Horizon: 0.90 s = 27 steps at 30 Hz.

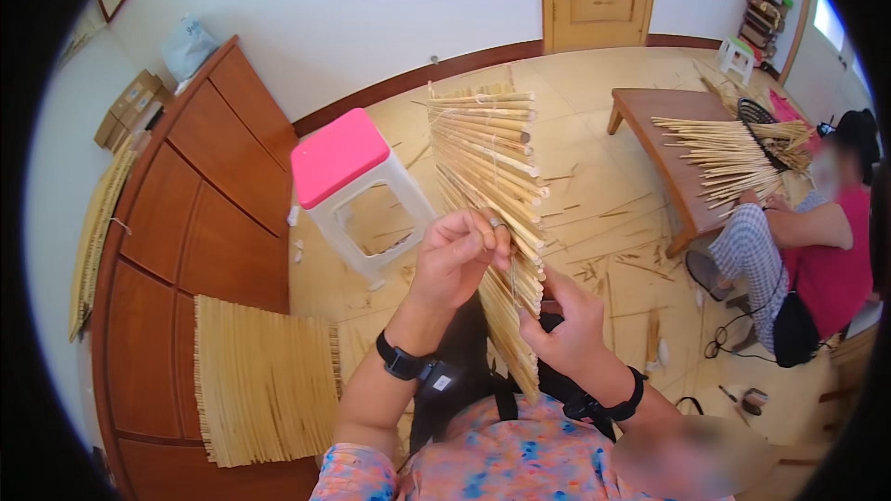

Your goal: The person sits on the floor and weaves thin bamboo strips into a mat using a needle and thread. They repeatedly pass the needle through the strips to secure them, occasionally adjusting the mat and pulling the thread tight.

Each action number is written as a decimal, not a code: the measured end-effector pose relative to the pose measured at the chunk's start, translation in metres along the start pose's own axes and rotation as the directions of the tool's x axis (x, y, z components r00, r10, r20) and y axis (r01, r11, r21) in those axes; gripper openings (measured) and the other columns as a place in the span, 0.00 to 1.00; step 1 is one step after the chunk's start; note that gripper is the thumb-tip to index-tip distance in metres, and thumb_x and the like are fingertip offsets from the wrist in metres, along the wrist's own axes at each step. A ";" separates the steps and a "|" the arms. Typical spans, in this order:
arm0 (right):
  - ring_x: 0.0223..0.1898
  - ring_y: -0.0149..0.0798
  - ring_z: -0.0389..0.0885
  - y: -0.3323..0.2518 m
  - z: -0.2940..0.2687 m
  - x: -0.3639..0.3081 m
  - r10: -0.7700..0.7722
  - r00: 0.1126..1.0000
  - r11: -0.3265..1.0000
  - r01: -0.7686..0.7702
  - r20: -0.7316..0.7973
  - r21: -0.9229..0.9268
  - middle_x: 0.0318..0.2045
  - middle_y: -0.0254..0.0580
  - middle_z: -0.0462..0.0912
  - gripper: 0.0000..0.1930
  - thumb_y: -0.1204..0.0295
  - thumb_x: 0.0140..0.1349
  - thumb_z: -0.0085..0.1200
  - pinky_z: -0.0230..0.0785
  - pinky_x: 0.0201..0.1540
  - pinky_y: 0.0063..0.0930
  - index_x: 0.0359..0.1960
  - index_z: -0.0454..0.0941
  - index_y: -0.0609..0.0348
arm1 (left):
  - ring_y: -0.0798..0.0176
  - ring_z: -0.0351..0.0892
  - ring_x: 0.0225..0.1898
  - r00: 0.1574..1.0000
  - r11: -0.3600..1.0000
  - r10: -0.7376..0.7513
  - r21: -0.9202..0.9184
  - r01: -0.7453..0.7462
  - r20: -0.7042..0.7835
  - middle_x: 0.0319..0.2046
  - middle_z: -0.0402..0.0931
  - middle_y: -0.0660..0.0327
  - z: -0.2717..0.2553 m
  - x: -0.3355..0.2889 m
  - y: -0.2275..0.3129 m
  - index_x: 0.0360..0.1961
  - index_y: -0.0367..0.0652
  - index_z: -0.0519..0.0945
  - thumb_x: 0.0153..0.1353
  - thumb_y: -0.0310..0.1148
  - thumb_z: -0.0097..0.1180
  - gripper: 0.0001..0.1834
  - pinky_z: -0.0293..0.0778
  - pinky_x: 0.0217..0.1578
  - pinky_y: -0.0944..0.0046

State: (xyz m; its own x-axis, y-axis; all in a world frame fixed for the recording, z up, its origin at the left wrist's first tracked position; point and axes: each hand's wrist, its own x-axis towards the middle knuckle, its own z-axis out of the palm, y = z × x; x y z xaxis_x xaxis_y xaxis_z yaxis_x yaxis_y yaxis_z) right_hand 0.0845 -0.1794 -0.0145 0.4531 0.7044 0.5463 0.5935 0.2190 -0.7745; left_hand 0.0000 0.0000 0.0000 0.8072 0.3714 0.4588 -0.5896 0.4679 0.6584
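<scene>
Your left hand (pixel 466 250) is raised over the near part of the mat (pixel 492 162), its fingers curled and the thumb brought against them; you wear a ring on one finger. Whether a strand is pinched between those fingertips, you cannot tell from this view. Your right hand (pixel 568 320) sits just below and to the right of it, clamped on the mat's right edge, thumb on the near side and fingers behind the reed ends.

The mat runs between your hands: its far end fans out ahead of them, and its near end hangs below them toward your lap. Thin strings cross the reeds beyond your left hand.

Ahead and to the left of your left hand stands the stool (pixel 341 158), pink on top with white legs. Farther left is the brown cabinet (pixel 232 232), and a second mat (pixel 264 380) is in front of it, left of your left forearm. Well to the right of your right hand, a co-worker (pixel 835 246) in a pink top sits by the bench (pixel 640 134), which bears a spread of loose reeds (pixel 710 153). Reed scraps (pixel 640 264) litter the floor between.
</scene>
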 end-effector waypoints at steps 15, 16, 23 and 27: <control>0.17 0.48 0.78 -0.042 0.014 0.057 -0.122 0.983 0.892 0.048 -0.136 -0.450 0.17 0.50 0.74 0.05 0.76 0.64 0.58 0.66 0.20 0.34 0.38 0.79 0.66 | 0.61 0.83 0.40 0.989 0.988 -0.073 0.123 0.089 -0.127 0.38 0.83 0.54 -0.002 -0.007 0.021 0.38 0.34 0.81 0.68 0.30 0.58 0.08 0.78 0.46 0.61; 0.17 0.49 0.78 -0.043 0.015 0.057 -0.135 0.981 0.879 0.055 -0.136 -0.474 0.17 0.50 0.74 0.05 0.76 0.64 0.58 0.66 0.20 0.34 0.37 0.79 0.66 | 0.62 0.83 0.41 0.987 0.985 -0.085 0.139 0.104 -0.134 0.39 0.83 0.55 -0.004 -0.008 0.023 0.40 0.33 0.82 0.69 0.30 0.57 0.09 0.77 0.47 0.62; 0.17 0.51 0.77 -0.044 0.023 0.055 -0.170 0.974 0.795 0.047 -0.147 -0.605 0.17 0.49 0.76 0.06 0.77 0.62 0.59 0.66 0.20 0.35 0.36 0.77 0.68 | 0.67 0.82 0.43 0.981 0.937 -0.065 0.327 0.124 -0.185 0.39 0.84 0.58 -0.004 -0.020 0.030 0.43 0.31 0.82 0.71 0.26 0.54 0.09 0.77 0.48 0.67; 0.18 0.49 0.79 -0.048 0.026 0.054 -0.140 0.981 0.792 0.029 -0.134 -0.610 0.19 0.49 0.78 0.07 0.78 0.62 0.59 0.67 0.20 0.35 0.38 0.78 0.69 | 0.69 0.82 0.43 0.984 0.945 -0.057 0.309 0.109 -0.171 0.39 0.83 0.59 -0.005 -0.024 0.033 0.43 0.31 0.82 0.71 0.26 0.54 0.09 0.77 0.47 0.68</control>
State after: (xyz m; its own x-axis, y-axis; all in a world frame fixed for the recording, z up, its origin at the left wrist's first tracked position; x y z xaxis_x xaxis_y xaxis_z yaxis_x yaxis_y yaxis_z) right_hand 0.0627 -0.1343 0.0435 0.4508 0.5699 0.6870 0.8890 -0.2174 -0.4031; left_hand -0.0393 0.0100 0.0078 0.8227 0.4754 0.3116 -0.4599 0.2347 0.8564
